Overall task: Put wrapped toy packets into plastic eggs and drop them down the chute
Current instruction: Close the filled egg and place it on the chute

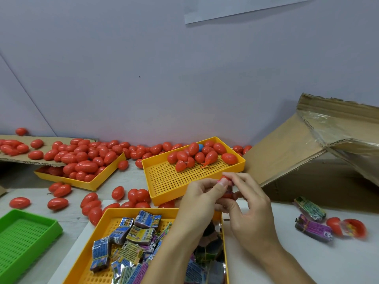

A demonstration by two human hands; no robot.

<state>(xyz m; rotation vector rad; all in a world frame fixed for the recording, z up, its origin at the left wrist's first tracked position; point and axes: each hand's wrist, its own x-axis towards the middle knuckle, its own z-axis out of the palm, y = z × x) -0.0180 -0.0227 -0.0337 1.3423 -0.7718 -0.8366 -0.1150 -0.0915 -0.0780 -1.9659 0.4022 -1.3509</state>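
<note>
Both hands meet over the near edge of the middle yellow tray (164, 181) and hold one red plastic egg (227, 194) between them. My left hand (202, 199) pinches its top with thumb and fingers; my right hand (249, 203) curls round its lower half. The egg is mostly hidden by fingers, so whether a packet is inside cannot be told. Below the hands, a yellow tray (96, 242) holds several wrapped toy packets (140, 234). The cardboard chute (303, 148) slopes down at the right.
A third yellow tray (86, 184) at the left overflows with red eggs (86, 167); more lie loose on the table. A green tray (24, 236) sits at the near left. Two packets (312, 227) and an opened egg (348, 227) lie at the right.
</note>
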